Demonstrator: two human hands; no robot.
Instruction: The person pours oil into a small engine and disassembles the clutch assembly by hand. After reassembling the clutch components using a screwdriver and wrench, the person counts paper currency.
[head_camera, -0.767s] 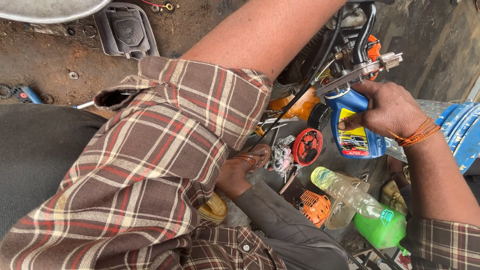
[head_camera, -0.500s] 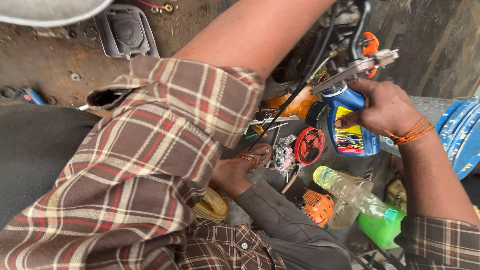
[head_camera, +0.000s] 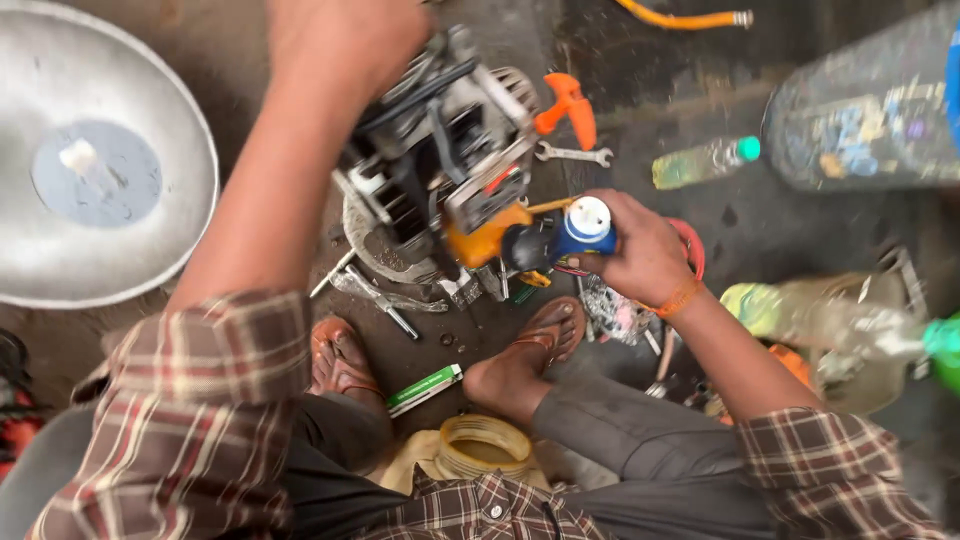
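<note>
The left hand is closed over the top of a small engine, steadying it above the dirty floor; its fingers wrap the upper edge, though the grip is partly blurred. The right hand is curled tightly around a blue bottle with a white cap, held on its side just to the right of the engine, its dark nozzle end touching the engine's orange lower part. Under the engine sits a round metal part. A spanner and a small green-capped bottle lie beyond the right hand. A big metal bowl sits at the left, and sandalled feet rest below.
</note>
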